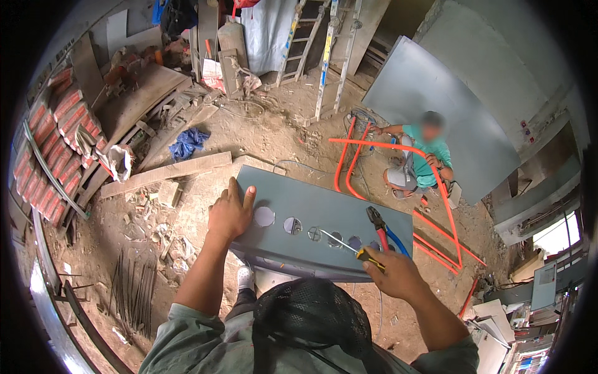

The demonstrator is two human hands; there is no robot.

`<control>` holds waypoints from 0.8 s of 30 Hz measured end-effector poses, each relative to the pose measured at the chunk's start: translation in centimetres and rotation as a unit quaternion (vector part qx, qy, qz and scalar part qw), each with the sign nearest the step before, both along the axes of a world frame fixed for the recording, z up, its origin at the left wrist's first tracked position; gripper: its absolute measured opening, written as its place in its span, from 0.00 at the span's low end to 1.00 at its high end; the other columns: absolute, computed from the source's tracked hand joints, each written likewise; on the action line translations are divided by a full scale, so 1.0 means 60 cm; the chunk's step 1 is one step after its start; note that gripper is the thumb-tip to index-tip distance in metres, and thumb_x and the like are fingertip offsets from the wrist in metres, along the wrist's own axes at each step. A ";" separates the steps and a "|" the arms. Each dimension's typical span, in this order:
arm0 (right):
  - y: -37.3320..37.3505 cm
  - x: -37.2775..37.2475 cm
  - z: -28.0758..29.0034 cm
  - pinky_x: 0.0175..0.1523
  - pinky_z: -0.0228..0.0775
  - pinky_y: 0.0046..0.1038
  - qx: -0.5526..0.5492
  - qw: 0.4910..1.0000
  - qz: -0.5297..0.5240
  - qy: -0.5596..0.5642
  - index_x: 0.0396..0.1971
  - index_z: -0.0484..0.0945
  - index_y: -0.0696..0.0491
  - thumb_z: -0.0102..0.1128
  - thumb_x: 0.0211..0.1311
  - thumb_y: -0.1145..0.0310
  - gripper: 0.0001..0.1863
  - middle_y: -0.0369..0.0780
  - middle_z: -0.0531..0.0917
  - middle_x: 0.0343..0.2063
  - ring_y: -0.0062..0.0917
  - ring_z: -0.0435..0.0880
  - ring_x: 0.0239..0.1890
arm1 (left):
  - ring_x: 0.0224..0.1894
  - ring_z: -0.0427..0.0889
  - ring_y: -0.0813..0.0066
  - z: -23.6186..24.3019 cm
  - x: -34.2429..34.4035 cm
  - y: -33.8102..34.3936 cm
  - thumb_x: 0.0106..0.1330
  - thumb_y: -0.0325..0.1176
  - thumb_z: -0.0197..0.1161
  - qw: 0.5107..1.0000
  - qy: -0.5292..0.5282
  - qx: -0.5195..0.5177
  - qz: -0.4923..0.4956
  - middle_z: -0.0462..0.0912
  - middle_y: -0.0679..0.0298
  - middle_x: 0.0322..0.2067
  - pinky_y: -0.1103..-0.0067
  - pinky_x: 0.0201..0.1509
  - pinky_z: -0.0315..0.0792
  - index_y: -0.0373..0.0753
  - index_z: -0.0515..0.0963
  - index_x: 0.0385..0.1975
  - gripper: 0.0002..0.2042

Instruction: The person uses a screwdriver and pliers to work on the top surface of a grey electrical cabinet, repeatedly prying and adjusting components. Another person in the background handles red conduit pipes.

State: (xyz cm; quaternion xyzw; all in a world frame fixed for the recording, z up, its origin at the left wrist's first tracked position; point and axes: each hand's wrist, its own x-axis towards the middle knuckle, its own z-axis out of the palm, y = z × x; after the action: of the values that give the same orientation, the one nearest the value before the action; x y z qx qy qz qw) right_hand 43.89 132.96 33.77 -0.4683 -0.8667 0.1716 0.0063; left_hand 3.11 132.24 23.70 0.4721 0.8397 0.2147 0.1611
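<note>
A grey metal box (299,193) lies in front of me, with a row of several round holes along its near side. My right hand (395,272) is closed around the yellow-and-black handle of a screwdriver (339,241). Its shaft points left across the holes, the tip at the third hole (314,234) from the left. My left hand (229,214) rests on the box's left edge, thumb and index finger apart. Combination pliers (377,219) with one red and one blue handle lie on the box, just beyond my right hand.
A co-worker (430,149) crouches at the far right, holding a bent orange pipe (445,193). More orange pipes (436,246) lie nearby. Ladders (327,62) and a gas cylinder (232,43) stand at the back. Stacked red-and-white bags (62,137), a wooden plank (168,174) and thin rods (132,290) are leftward.
</note>
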 end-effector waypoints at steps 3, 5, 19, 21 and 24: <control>0.003 -0.035 0.055 0.46 0.80 0.48 0.000 0.998 0.046 -0.048 0.66 0.80 0.48 0.61 0.71 0.52 0.27 0.48 0.88 0.36 0.49 0.88 0.40 | 0.62 0.80 0.35 -0.004 -0.009 -0.006 0.81 0.65 0.40 1.000 -0.005 -0.001 0.003 0.79 0.34 0.61 0.55 0.67 0.74 0.29 0.60 0.76 0.41; 0.002 -0.042 0.062 0.44 0.81 0.48 0.010 0.997 0.051 -0.054 0.65 0.80 0.48 0.62 0.70 0.54 0.26 0.48 0.87 0.34 0.49 0.88 0.38 | 0.61 0.81 0.35 -0.008 -0.010 0.003 0.81 0.65 0.39 1.000 -0.011 0.001 -0.002 0.79 0.33 0.61 0.55 0.66 0.74 0.29 0.60 0.76 0.42; 0.139 -0.206 0.180 0.40 0.77 0.50 -0.041 0.938 0.191 -0.288 0.41 0.86 0.50 0.62 0.64 0.56 0.14 0.48 0.86 0.25 0.49 0.87 0.32 | 0.58 0.83 0.34 -0.012 -0.007 0.000 0.80 0.67 0.38 1.000 0.001 -0.013 -0.001 0.79 0.34 0.60 0.54 0.64 0.75 0.29 0.57 0.78 0.44; 0.139 -0.177 0.162 0.40 0.76 0.50 -0.037 0.950 0.176 -0.256 0.40 0.85 0.51 0.63 0.65 0.55 0.15 0.48 0.86 0.25 0.49 0.86 0.32 | 0.58 0.83 0.36 -0.001 -0.004 0.003 0.80 0.67 0.38 0.999 -0.009 -0.030 -0.006 0.80 0.35 0.60 0.55 0.63 0.76 0.27 0.55 0.78 0.45; 0.101 -0.117 0.114 0.44 0.80 0.47 -0.124 0.970 0.050 -0.201 0.47 0.86 0.51 0.64 0.70 0.52 0.18 0.50 0.88 0.31 0.52 0.88 0.38 | 0.57 0.83 0.34 -0.008 -0.007 0.003 0.80 0.67 0.38 1.000 -0.015 -0.026 -0.001 0.80 0.34 0.59 0.54 0.63 0.77 0.28 0.56 0.78 0.45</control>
State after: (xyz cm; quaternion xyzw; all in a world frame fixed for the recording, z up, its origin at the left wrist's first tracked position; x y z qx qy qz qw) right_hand 36.86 139.00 40.58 -0.4464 -0.8444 0.1808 -0.2346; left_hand 2.68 132.45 23.24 0.4655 0.8419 0.1995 0.1861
